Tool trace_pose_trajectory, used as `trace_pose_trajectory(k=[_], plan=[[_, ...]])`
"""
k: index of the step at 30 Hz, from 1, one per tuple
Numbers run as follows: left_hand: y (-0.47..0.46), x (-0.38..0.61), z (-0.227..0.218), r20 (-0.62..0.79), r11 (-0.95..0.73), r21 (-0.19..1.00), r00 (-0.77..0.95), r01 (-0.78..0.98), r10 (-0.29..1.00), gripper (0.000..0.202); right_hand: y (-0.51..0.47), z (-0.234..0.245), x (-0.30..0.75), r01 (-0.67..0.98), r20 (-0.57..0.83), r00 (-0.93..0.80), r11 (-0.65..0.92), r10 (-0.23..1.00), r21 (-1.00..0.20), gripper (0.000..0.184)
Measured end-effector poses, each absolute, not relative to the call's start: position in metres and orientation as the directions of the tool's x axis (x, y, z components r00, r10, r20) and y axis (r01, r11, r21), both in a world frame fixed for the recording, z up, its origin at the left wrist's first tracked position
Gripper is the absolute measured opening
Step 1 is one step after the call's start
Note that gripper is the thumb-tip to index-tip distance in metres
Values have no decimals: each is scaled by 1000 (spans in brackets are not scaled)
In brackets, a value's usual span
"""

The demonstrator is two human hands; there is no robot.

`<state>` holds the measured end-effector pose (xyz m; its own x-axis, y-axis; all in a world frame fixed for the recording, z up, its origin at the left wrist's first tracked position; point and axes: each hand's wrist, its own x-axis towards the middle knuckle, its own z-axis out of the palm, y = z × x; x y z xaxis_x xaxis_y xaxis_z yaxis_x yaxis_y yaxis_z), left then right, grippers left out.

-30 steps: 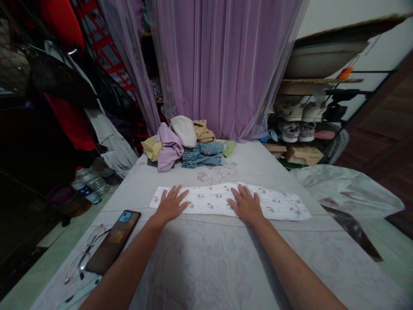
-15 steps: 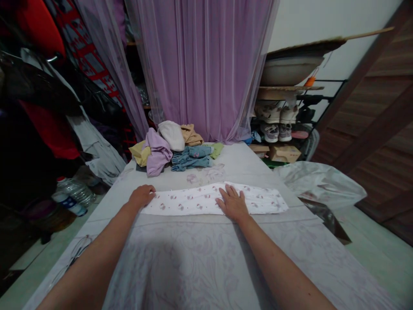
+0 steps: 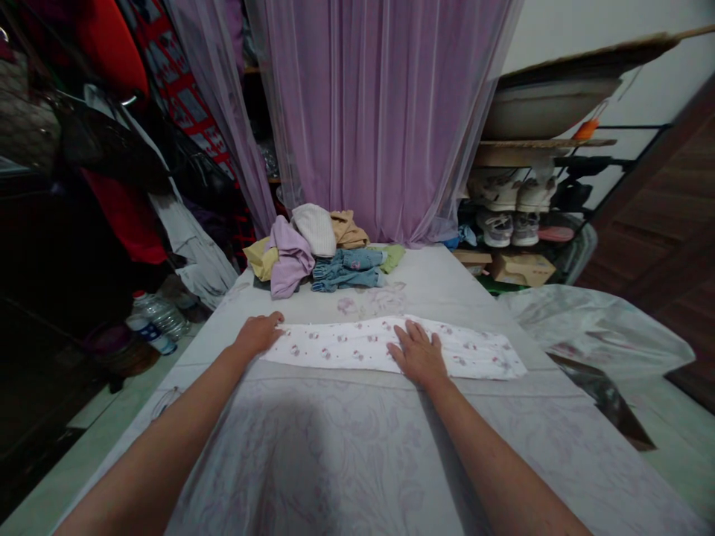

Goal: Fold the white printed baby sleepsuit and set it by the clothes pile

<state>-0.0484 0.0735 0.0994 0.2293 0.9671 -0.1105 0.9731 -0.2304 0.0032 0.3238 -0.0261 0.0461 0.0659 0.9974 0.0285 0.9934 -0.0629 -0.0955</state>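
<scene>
Resting open and holding nothing, the right grip point(image 3: 418, 354) lies on the folded floral cloth point(image 3: 357, 346), the left grip point(image 3: 258, 335) at its left end

We see a white strip of cloth point(image 3: 357, 345) dotted with small pink prints, on a pale lilac floral sheet point(image 3: 335, 454), below a sheer purple curtain point(image 3: 380, 112).
</scene>
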Motion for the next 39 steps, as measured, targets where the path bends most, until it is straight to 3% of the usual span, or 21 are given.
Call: trace_pose_trajectory(k=[4, 15, 19, 21, 23, 25, 27, 34, 39], plan=[[85, -55, 96, -174, -113, 75, 125, 991, 977, 33, -26, 46, 324, 993, 31, 73, -70, 997, -92, 57], [111, -58, 98, -241, -169, 170, 208, 971, 948, 23, -26, 46, 323, 994, 38, 75, -72, 996, -83, 56], [108, -61, 94, -213, -171, 223, 219, 960, 952, 31, -27, 46, 323, 994, 39, 71, -67, 997, -86, 57], [104, -65, 92, -196, -136, 314, 205, 940, 959, 43, -26, 46, 323, 994, 43, 72, -69, 996, -81, 57], [100, -70, 89, -208, -66, 477, 186, 876, 960, 55, -26, 45, 323, 995, 45, 76, -73, 996, -73, 56], [96, -76, 88, -262, 27, 634, 182, 773, 948, 63, -26, 45, 323, 995, 46, 77, -74, 996, -68, 56], [91, -79, 87, -318, 100, 718, 196, 689, 928, 64, -26, 44, 323, 995, 51, 76, -73, 996, -64, 55], [71, -68, 72, -164, 107, 874, 81, 473, 983, 56, -25, 41, 324, 997, 69, 65, -61, 996, -52, 54], [65, -59, 64, -169, 184, 884, -73, 429, 983, 51, -26, 40, 324, 996, 94, 68, -61, 993, -69, 53]])
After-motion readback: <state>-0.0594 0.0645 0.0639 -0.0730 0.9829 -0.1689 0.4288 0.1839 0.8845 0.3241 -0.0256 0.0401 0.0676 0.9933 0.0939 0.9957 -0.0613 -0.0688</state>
